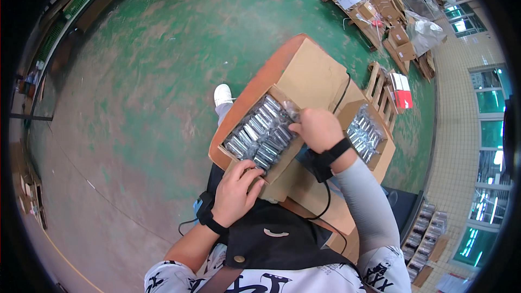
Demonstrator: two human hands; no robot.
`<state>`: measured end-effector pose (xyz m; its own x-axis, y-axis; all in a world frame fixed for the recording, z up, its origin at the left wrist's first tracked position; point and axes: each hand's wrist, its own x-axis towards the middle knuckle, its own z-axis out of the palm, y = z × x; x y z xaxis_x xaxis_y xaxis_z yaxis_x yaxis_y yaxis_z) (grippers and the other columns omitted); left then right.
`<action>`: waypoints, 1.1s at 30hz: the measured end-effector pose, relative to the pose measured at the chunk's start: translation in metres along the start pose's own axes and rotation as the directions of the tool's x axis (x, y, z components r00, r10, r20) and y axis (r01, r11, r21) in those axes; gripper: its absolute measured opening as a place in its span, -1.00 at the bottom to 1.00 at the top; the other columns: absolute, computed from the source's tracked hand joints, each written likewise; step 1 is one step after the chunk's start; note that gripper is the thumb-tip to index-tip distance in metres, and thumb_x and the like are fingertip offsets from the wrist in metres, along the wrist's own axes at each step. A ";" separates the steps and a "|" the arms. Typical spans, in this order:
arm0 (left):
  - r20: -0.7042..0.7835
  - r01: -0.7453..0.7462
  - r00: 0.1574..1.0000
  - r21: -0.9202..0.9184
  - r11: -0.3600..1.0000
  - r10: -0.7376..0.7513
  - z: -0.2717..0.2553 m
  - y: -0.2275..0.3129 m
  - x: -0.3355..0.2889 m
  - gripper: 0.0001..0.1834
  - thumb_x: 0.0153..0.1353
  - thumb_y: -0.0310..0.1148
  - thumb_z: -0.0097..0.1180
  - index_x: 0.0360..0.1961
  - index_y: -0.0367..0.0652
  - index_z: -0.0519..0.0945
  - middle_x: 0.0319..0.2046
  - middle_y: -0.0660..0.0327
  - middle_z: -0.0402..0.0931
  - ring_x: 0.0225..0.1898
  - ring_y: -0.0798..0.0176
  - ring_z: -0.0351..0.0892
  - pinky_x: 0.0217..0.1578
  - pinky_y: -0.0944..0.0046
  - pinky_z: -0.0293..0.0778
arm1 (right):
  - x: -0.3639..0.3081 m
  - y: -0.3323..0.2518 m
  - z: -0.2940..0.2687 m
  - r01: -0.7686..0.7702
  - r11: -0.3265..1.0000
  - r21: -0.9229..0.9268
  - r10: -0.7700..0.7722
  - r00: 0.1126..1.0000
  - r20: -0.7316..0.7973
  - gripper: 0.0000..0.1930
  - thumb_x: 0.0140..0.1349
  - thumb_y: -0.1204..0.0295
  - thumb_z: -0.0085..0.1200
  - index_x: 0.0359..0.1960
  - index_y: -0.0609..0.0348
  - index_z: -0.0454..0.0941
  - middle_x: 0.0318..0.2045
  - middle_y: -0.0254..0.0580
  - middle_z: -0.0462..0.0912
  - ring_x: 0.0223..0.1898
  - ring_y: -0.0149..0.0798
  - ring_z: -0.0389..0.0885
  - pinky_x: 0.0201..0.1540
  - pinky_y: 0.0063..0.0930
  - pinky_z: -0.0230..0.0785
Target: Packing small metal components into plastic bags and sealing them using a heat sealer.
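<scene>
Head view: hands apart, left hand (237, 191) at the near end of a cardboard box (285, 164) of shiny cylinders (260, 122), right hand (320, 130) at its right edge; whether either grips, I cannot tell.

Around us, a green floor (152, 76)
At upper right we see cartons (399, 35), a plastic bag (425, 33) and a red-and-white box (401, 93); farther right, windows (490, 133) in a tiled wall (455, 97).

Left grip (236, 192) loosely curled — right grip (320, 130) extended farther forward.
</scene>
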<state>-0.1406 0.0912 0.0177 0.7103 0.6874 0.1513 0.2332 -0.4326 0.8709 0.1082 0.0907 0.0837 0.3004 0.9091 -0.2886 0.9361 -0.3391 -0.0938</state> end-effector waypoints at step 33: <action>-0.014 -0.068 0.998 0.009 0.998 0.068 0.004 -0.007 0.000 -0.79 0.13 -0.39 0.24 -0.20 -0.17 0.59 -0.12 0.14 0.48 -0.18 0.02 0.57 -0.17 0.14 0.50 | 0.016 -0.015 0.054 -0.059 0.876 -0.479 -0.059 0.972 -0.229 -0.99 0.14 0.48 0.03 -0.41 0.10 0.47 -0.58 -0.24 0.66 -0.53 -0.20 0.70 -0.53 -0.37 0.51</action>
<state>-0.1396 0.0920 0.0096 0.7150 0.6648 0.2166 0.1905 -0.4833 0.8545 0.0889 0.0977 0.0291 0.2785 0.9588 -0.0567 0.8898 -0.2353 0.3910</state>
